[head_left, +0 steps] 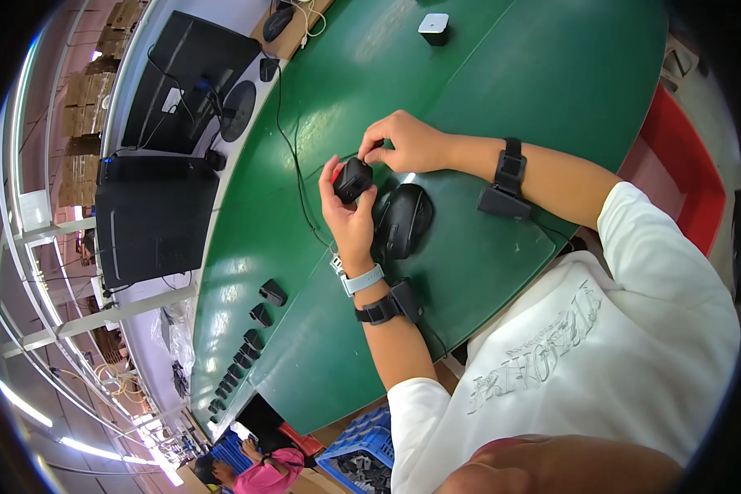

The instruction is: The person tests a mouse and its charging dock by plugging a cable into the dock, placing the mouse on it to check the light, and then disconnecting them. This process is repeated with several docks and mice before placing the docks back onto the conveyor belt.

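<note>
My left hand is closed round a small black box-shaped device with a red patch on one side, held just above the green table. Thumb and fingers grip it from opposite sides. My right hand bends its fingers together in a pinch at the device's upper end; what lies between the fingertips is too small to make out. Beside my left hand, a rounded black object shaped like a large computer mouse rests on the table. A thin dark cable runs across the tabletop close to my left hand.
Several small black blocks stand in a row along the green table. A white-topped black cube sits farther off. Black monitors line the left; a red bin is right, a blue crate below. A person in pink is nearby.
</note>
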### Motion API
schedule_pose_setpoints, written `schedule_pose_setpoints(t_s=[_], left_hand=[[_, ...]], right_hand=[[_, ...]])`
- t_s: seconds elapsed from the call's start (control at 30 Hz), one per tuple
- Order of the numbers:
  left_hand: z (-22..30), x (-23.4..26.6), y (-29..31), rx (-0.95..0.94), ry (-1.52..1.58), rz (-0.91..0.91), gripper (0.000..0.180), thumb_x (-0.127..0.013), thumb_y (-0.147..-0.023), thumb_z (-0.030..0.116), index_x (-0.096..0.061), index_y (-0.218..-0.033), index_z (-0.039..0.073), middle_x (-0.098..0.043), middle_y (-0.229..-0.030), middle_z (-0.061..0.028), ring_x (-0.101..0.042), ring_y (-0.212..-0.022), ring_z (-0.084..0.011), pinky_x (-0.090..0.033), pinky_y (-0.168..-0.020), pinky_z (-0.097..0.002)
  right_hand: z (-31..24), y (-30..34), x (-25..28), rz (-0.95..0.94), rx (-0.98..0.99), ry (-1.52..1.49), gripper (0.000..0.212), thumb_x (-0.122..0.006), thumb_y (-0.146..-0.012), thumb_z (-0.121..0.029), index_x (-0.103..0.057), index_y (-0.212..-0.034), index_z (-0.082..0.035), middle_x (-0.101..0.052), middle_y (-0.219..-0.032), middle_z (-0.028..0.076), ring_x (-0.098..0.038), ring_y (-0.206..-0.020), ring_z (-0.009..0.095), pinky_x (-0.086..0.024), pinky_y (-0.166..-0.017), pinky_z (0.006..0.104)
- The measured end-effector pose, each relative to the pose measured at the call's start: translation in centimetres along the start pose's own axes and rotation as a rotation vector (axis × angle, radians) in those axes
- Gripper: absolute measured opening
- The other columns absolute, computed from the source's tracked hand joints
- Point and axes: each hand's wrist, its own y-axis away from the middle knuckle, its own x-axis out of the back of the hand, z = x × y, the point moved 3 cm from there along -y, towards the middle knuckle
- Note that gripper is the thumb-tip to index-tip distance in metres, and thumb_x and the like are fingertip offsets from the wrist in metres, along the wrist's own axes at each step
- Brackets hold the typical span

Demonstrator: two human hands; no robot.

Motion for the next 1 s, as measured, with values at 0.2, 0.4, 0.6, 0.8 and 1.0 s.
schedule_pose_setpoints(t_s=[0.2,0.4,0.6,0.8,1.0], left_hand=[[-1.4,1.1,-0.7,-0.033,-0.216,0.089,0.052,-0.074,-0.087,-0.003,-0.054,-0.135,-0.002,-0.067,-0.115,-0.0133,-0.066,-0.1,-0.0179,-0.055,-0.088,-0.0282],[-1.4,2.5,-0.8,0.01,0.373,0.303,0.027,-0.067,-0.099,0.008,-0.047,-0.117,0.0,-0.068,-0.11,-0.0196,-0.067,-0.085,-0.0236,-0.053,-0.066,-0.0319],[-2.8,3.2,-0.9,0.043,0.873,0.198,0.042,-0.034,-0.11,0.037,-0.047,-0.133,0.005,-0.06,-0.127,-0.0198,-0.061,-0.079,-0.0279,-0.047,-0.063,-0.0359],[-2.3,2.8,-1.2,0.008,0.787,0.116,0.04,-0.038,-0.107,0.027,-0.039,-0.138,0.001,-0.054,-0.134,-0.0271,-0.064,-0.111,-0.0496,-0.06,-0.089,-0.0521],[-2.1,1.8,-1.1,-0.013,0.627,0.214,0.048,-0.058,-0.102,0.011,-0.038,-0.145,-0.001,-0.054,-0.134,-0.0208,-0.059,-0.126,-0.0457,-0.055,-0.105,-0.0506]], right_hand=[[-1.9,-0.4,-0.4,0.205,0.217,0.13,0.041,-0.077,-0.085,-0.015,-0.065,-0.123,-0.008,-0.072,-0.102,0.008,-0.066,-0.106,0.027,-0.045,-0.101,0.0428],[-2.9,1.2,-0.6,-0.494,0.296,0.116,0.056,-0.087,-0.069,-0.035,-0.068,-0.115,-0.009,-0.068,-0.109,0.006,-0.058,-0.109,0.029,-0.043,-0.1,0.043],[-3.1,1.1,-1.7,-0.693,0.278,0.168,0.075,-0.086,-0.056,-0.032,-0.07,-0.126,-0.011,-0.067,-0.109,0.008,-0.057,-0.11,0.031,-0.045,-0.1,0.0424],[-1.7,0.2,-0.6,-0.597,-0.064,-0.193,0.069,-0.079,-0.055,-0.024,-0.071,-0.121,-0.005,-0.069,-0.118,0.008,-0.062,-0.111,0.02,-0.048,-0.1,0.0353],[1.9,-1.0,1.0,0.037,-0.293,-0.904,0.061,-0.066,-0.091,-0.017,-0.044,-0.146,-0.003,-0.064,-0.123,0.008,-0.061,-0.114,0.015,-0.045,-0.104,0.0315]])
